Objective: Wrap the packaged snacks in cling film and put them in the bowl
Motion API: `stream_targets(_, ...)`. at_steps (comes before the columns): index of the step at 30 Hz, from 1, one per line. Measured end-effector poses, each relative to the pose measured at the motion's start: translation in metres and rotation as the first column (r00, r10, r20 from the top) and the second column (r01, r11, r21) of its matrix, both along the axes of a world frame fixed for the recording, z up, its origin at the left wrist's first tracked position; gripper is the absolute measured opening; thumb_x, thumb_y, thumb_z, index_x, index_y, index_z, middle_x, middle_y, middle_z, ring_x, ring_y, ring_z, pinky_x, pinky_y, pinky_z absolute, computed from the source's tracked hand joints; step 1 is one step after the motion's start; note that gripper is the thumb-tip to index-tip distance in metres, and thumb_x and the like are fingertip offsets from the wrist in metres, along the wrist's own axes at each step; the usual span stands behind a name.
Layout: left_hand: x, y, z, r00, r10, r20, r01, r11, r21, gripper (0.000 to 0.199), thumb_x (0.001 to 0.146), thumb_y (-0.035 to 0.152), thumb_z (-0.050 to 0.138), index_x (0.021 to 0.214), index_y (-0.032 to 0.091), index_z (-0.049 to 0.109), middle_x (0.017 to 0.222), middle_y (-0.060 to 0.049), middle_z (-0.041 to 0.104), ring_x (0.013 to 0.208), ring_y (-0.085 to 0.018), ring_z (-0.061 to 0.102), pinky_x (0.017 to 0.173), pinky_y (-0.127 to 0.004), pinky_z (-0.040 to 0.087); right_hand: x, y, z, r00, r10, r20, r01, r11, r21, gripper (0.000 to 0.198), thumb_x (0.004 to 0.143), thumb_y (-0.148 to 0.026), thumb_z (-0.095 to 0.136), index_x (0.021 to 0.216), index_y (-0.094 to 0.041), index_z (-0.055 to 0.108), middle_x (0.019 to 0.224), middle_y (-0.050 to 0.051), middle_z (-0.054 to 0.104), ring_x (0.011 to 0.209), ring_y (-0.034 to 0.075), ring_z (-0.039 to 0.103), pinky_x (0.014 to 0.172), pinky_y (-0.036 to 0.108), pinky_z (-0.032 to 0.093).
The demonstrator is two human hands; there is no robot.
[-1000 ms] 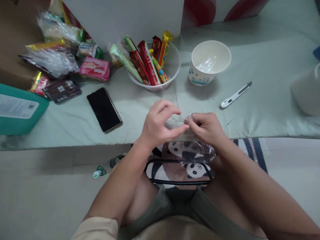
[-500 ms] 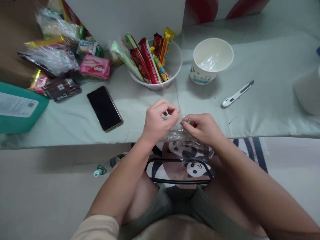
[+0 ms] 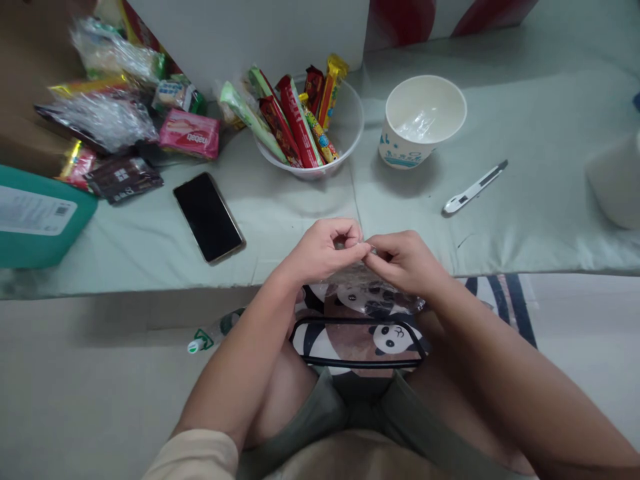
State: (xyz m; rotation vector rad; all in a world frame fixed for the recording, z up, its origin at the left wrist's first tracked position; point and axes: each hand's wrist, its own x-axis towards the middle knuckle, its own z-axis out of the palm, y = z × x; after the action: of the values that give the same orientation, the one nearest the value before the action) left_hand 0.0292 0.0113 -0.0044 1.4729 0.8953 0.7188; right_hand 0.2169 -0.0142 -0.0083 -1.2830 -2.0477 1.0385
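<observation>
The fingers of the right hand [image 3: 403, 260] pinch clear film [image 3: 383, 293], thumb against forefinger. The fingers of the left hand [image 3: 323, 250] are curled into a loop, with the thumb stretched out to the right fingertips; some film shows inside the loop, but one cannot tell whether this hand grips it too. The hands meet at the near edge of the table [image 3: 545, 233], and the film hangs beneath them, its lower part over the panda print [image 3: 393, 339] between the person's legs.

Beyond the hands, a bowl [image 3: 353, 133] stands on the pale green cloth, with bars [image 3: 300, 130] in red, yellow and light green wrappers leaning in it. To its right stands a paper cup [image 3: 403, 157] with crumpled clear plastic [image 3: 417, 125] inside. A white cutter [image 3: 475, 189] lies aslant, near the cup and to the right of the hands. Left of the hands, a phone [image 3: 209, 217] lies with a dark screen.

Farther left are a pink pack [image 3: 190, 133], a dark pack [image 3: 125, 177] and a heap of shiny wrappers [image 3: 110, 120], with a teal container [image 3: 45, 220] in front of them. A white box [image 3: 270, 33] stands behind the bowl. On the floor, a bottle [image 3: 220, 330] lies beside the left forearm
</observation>
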Motion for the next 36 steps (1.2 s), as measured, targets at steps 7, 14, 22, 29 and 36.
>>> stream_targets(7,-0.004,0.001,0.006,0.974,0.100,0.203,-0.055,0.974,-0.218,0.044,0.066,0.021,0.081,0.059,0.019,0.038,0.063,0.003,0.061,0.052,-0.005,0.047,0.052,-0.020,0.040,0.003,-0.003,0.006,0.995,0.027,-0.097,-0.031,0.999,-0.042,0.033,0.092,-0.035,0.055,0.065,-0.017,0.060,0.050,-0.006,0.040,0.048,0.006,0.034,0.049,0.022,0.028)
stream_targets(14,-0.013,0.013,0.003,0.878,0.337,0.341,-0.302,0.941,-0.154,0.037,0.071,0.030,0.082,0.064,0.019,0.048,0.059,0.006,0.053,0.053,-0.005,0.049,0.051,-0.018,0.039,0.007,-0.005,0.005,0.993,-0.043,-0.112,0.036,0.997,-0.066,0.035,0.090,-0.035,0.056,0.059,-0.018,0.052,0.050,-0.005,0.041,0.048,0.006,0.036,0.049,0.022,0.028)
stream_targets(22,-0.006,0.007,0.002,0.985,0.155,0.071,-0.140,0.975,-0.173,0.025,0.071,0.034,0.084,0.074,0.017,0.065,0.065,0.002,0.063,0.056,-0.008,0.054,0.054,-0.022,0.045,0.005,-0.005,0.001,0.993,-0.044,-0.111,0.033,0.995,-0.098,0.034,0.091,-0.038,0.055,0.064,-0.018,0.057,0.051,-0.005,0.041,0.049,0.006,0.037,0.050,0.023,0.029)
stream_targets(29,-0.015,0.013,-0.003,0.942,0.296,0.159,-0.269,0.948,-0.173,0.035,0.072,0.042,0.083,0.091,0.019,0.066,0.088,-0.002,0.070,0.082,-0.012,0.067,0.077,-0.024,0.055,0.004,-0.003,0.002,0.967,-0.208,-0.148,0.188,0.973,-0.135,0.034,0.089,-0.038,0.057,0.061,-0.019,0.051,0.053,-0.005,0.039,0.051,0.007,0.035,0.049,0.024,0.027)
stream_targets(36,-0.015,0.008,-0.010,0.952,0.299,0.070,-0.273,0.929,-0.248,0.078,0.064,0.023,0.087,0.132,0.029,0.049,0.127,-0.009,0.067,0.093,-0.017,0.072,0.077,-0.028,0.059,0.007,-0.002,-0.002,0.831,-0.460,-0.312,0.440,0.888,-0.138,0.031,0.094,-0.046,0.058,0.076,-0.021,0.062,0.056,-0.003,0.049,0.052,0.011,0.045,0.052,0.027,0.036)
